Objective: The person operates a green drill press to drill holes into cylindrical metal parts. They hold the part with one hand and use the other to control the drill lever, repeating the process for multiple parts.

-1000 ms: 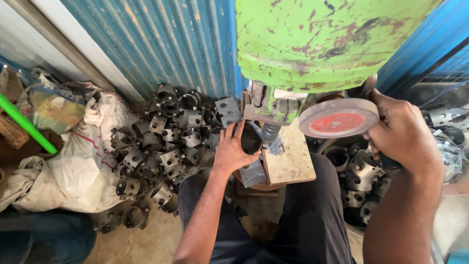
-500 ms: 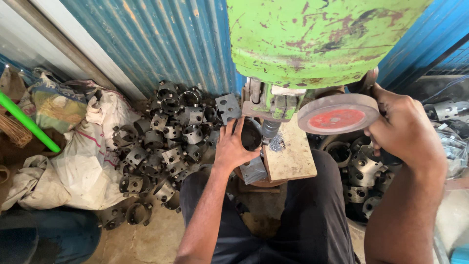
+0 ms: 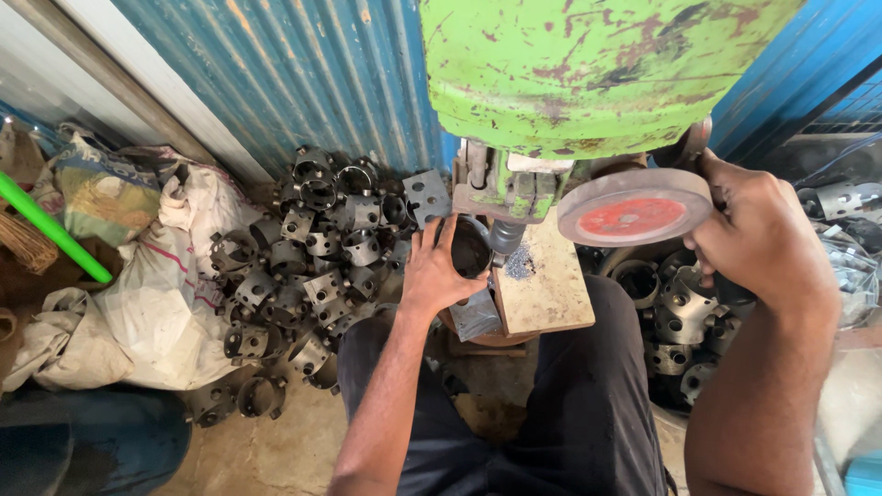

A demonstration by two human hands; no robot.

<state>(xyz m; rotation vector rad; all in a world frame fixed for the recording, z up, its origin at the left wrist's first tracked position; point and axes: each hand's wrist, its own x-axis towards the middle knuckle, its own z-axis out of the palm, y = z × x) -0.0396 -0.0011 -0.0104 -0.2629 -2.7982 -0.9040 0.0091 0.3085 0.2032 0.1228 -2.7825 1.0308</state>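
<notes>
A green drill press (image 3: 588,64) fills the top middle, its bit (image 3: 505,241) pointing down over a wooden block (image 3: 542,285). My left hand (image 3: 436,271) holds a dark metal ring part (image 3: 470,253) against the block, right under the bit. Metal shavings lie on the block beside it. My right hand (image 3: 758,234) grips the press's feed handle behind a round disc with a red centre (image 3: 634,216).
A heap of several dark metal ring parts (image 3: 303,257) lies on the floor at left, more of them (image 3: 675,312) at right. White sacks (image 3: 138,303) and a green pipe (image 3: 50,230) sit far left. Blue corrugated sheet (image 3: 276,73) forms the back wall.
The view has shifted slightly. My left hand stays on the ring part and my right hand stays on the handle.
</notes>
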